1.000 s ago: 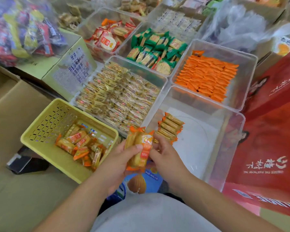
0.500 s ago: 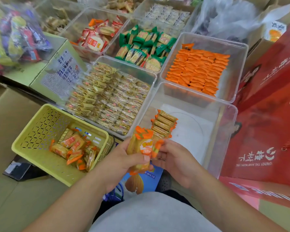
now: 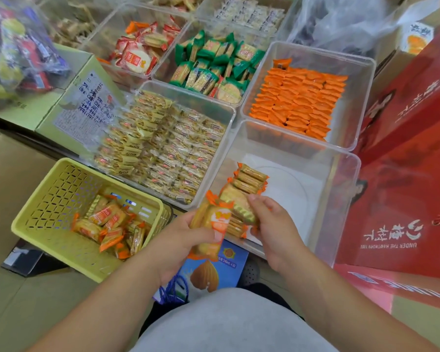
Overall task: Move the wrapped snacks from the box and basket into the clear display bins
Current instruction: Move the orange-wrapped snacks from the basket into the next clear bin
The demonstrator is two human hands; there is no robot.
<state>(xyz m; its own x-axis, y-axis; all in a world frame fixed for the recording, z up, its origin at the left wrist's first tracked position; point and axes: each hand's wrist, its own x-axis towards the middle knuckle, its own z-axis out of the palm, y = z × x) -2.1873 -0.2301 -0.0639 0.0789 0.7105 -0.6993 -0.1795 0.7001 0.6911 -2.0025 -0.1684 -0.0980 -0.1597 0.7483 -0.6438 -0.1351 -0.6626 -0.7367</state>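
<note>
A: What's the risk?
B: Fingers of the left hand (image 3: 186,232) grip several orange-wrapped cracker packs (image 3: 210,226). Those of the right hand (image 3: 273,226) pinch one at the near-left corner of the clear plastic bin (image 3: 343,199) (beside its standing row (image 3: 250,177)). A clumsy drop could topple that row.

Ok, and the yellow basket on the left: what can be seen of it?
The yellow basket is rectangular, looks like plastic, with slotted walls and a smooth rim. It sits open side up, left of the clear bins. A small heap of orange-and-gold wrapped snacks lies toward its near right corner; the rest of its floor is bare. The left hand and right hand grip snacks of their own, not it.
</note>
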